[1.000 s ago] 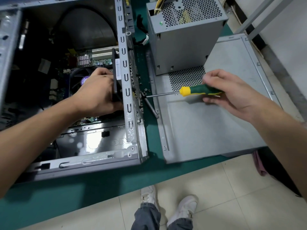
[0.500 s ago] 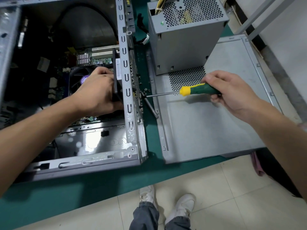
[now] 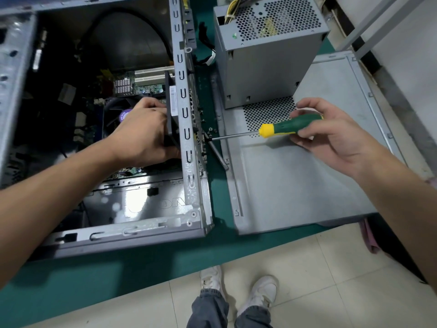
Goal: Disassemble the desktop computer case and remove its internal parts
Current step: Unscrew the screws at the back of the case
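The open desktop computer case (image 3: 123,230) lies on its side on the green table (image 3: 118,275), taking up the left half of the view, its dark interior showing the motherboard (image 3: 142,85) with pale expansion slots and a black cable (image 3: 132,17) looping across the top. Inside it, the left hand (image 3: 144,136) reaches over the round CPU cooler fan (image 3: 118,114) and grips the black rear case fan (image 3: 170,114), fingers curled round its frame where it sits flat against the inside of the case's rear wall (image 3: 186,129). Just right of that perforated wall, a few small screws (image 3: 211,130) lie on the table in the narrow gap between the case and the removed side panel (image 3: 295,185). The panel lies flat, its hex-perforated vent toward the far end, and the grey power supply unit (image 3: 264,62) stands on its far part, yellow and black wires spilling from its top. Above the panel, the right hand (image 3: 331,136) holds a screwdriver (image 3: 279,130) by its green and yellow handle, fingers wrapped narrowly round the grip; the steel shaft runs leftward, its tip against the outer face of the rear wall, opposite the fan. Below the table edge, white shoes (image 3: 236,290) and grey trouser legs stand on pale floor tiles.
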